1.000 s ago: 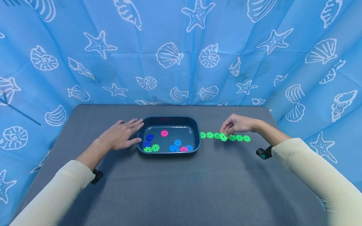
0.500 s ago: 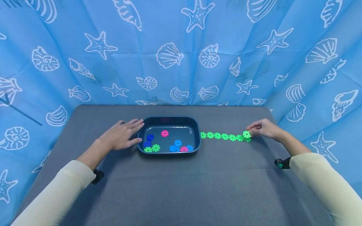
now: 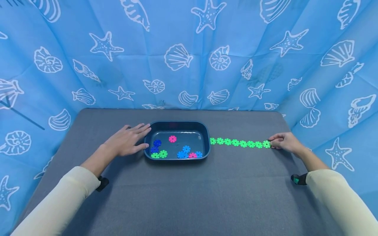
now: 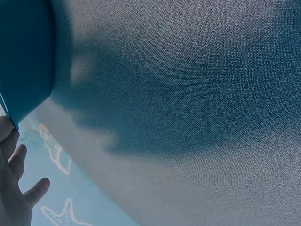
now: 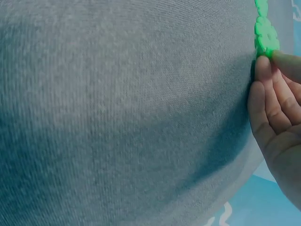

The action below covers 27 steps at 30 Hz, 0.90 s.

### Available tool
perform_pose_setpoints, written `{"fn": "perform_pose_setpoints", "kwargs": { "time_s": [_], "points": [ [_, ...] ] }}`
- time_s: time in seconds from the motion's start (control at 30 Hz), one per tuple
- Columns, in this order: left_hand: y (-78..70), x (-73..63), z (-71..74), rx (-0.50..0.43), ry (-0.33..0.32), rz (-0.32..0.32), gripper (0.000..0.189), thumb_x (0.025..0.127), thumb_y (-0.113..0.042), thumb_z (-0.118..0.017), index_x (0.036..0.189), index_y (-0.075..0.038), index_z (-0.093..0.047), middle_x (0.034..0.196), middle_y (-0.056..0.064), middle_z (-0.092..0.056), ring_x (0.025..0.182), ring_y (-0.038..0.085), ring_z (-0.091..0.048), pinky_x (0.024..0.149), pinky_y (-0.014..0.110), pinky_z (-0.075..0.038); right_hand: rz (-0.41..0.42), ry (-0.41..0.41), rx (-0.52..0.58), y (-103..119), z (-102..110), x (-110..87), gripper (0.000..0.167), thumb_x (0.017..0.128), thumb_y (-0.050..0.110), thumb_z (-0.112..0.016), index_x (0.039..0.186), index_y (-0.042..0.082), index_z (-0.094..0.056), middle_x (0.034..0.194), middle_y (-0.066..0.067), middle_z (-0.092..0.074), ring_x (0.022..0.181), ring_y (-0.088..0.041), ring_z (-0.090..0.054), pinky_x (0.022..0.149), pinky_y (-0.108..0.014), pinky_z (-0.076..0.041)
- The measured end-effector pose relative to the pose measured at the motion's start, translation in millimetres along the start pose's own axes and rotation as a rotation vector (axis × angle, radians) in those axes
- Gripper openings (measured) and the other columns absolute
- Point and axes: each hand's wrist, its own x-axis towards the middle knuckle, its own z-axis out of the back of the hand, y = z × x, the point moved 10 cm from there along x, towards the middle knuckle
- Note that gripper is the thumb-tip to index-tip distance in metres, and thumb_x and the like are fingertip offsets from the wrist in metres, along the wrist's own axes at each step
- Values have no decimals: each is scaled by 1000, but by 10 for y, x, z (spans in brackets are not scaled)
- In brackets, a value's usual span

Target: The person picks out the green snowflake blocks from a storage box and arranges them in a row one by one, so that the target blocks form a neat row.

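Note:
My right hand (image 3: 285, 143) pinches a bright green flower-shaped disc (image 3: 266, 144) between thumb and fingertips, at the right end of a row of several matching green discs (image 3: 235, 142). In the right wrist view the pinched disc (image 5: 266, 35) sits at the tip of the thumb and forefinger. The row runs from the dark blue tray (image 3: 177, 122) out to the right, its discs edge to edge. My left hand (image 3: 127, 141) rests with spread, straight fingers on the tray's left rim; in the left wrist view its fingertips touch the tray wall (image 4: 28, 52).
Inside the tray lie several loose discs: pink (image 3: 172, 139), dark blue (image 3: 157, 143), light blue (image 3: 186, 149) and green (image 3: 163, 154). The grey cloth-covered table (image 3: 189, 196) ends at a blue shell-print curtain (image 3: 195, 82) behind and at the sides.
My right hand has carried a green disc from over the middle of the row to its right end and lowered it there, lengthening the row. The left hand has stayed on the tray.

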Motion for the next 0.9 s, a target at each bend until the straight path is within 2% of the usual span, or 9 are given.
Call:
{"fn": "perform_pose_setpoints", "kwargs": {
  "time_s": [0.33, 0.7, 0.9],
  "points": [
    [15, -1, -9, 1, 1, -1, 74, 100, -51, -53, 155, -6, -34, 161, 13, -30, 147, 36, -29, 110, 68, -26, -4, -36, -41, -42, -12, 2, 39, 99, 12, -62, 122, -19, -56, 92, -13, -72, 76, -9, -64, 69, -29, -56],
    [-6, 2, 15, 3, 0, -3, 73, 100, -50, -53, 155, -5, -34, 160, 14, -31, 146, 36, -30, 109, 68, -27, -10, -9, -20, -3, -7, -19, 41, 102, 14, -57, 124, -20, -55, 95, -15, -72, 78, -9, -66, 72, -30, -58],
    [9, 5, 12, 4, -8, -5, 75, 99, -52, -53, 155, -6, -34, 161, 13, -30, 146, 36, -30, 110, 67, -27, -42, 15, -30, 17, 58, 13, 38, 105, 12, -49, 120, -22, -54, 89, -11, -72, 77, -12, -69, 72, -33, -59]
  ]
}}
